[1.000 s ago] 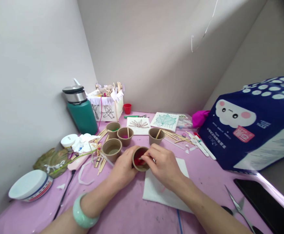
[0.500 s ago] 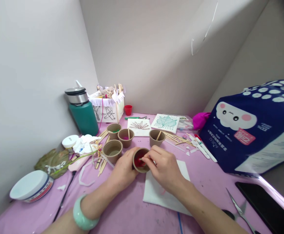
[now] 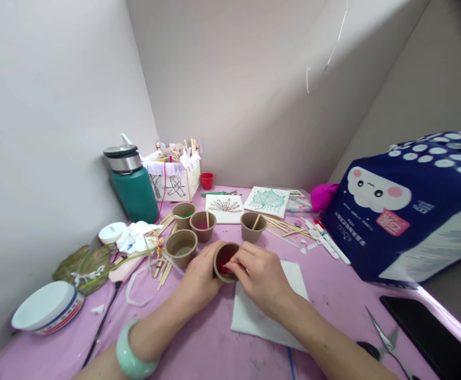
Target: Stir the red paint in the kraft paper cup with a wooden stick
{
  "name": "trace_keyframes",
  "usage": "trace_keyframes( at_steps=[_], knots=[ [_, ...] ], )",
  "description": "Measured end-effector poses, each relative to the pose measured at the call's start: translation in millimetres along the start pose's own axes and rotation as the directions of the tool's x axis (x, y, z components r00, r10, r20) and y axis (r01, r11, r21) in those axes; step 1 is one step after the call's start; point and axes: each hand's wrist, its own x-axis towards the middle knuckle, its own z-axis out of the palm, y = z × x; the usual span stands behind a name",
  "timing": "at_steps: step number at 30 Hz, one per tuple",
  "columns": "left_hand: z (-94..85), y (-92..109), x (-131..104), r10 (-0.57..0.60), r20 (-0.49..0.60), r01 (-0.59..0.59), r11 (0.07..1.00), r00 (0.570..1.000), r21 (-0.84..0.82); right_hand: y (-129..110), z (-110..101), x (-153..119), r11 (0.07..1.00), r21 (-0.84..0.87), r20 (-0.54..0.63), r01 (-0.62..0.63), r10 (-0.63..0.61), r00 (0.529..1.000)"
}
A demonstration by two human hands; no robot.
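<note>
My left hand (image 3: 203,272) is wrapped round a small brown cup (image 3: 225,250), tilted towards me above the pink tabletop (image 3: 199,338). Red paint (image 3: 223,264) shows inside it. The fingers of my right hand (image 3: 260,274) are pinched at the cup's mouth on a thin stick, mostly hidden by the fingers, its end in the red. A white sheet (image 3: 250,319) lies flat beneath my right hand. Just beyond the hands stand more brown cups: one with pale liquid (image 3: 181,248), one with green (image 3: 183,215), one with magenta and a stick (image 3: 203,227), and another with a stick (image 3: 253,227).
A teal bottle (image 3: 133,192) and a decorated box (image 3: 175,177) stand at back left. Two drawn tiles (image 3: 224,208) lie behind the cups. To the left sits a white bowl (image 3: 48,306); on the right are a blue package (image 3: 404,221), scissors (image 3: 389,343) and a black phone (image 3: 432,338).
My right fingers have shifted slightly in the cup's mouth, and less of the stick shows. The whole view has moved a little; the cup stays in my left hand.
</note>
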Motion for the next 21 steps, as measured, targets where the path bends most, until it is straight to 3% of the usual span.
trace_keyframes(
  at_steps=[5,11,18,21],
  knots=[
    [0.7,0.9,0.3,0.006,-0.001,-0.006,1.000,1.000,0.013,5.1,-2.9,-0.2,0.984,-0.178,-0.084,0.022,-0.037,0.996],
    [-0.4,1.9,1.1,0.005,-0.005,-0.005,1.000,1.000,0.011,1.8,-1.6,-0.7,1.000,0.016,0.011,-0.012,0.012,1.000],
    [0.1,-0.3,0.1,0.008,0.003,-0.008,1.000,1.000,0.026,7.2,-3.3,0.4,0.987,-0.159,-0.094,0.034,-0.050,0.994],
    [0.3,-1.4,-0.8,0.009,-0.001,-0.009,1.000,1.000,0.029,4.7,-2.5,-0.4,0.996,-0.089,-0.029,0.023,-0.026,0.999]
  ],
)
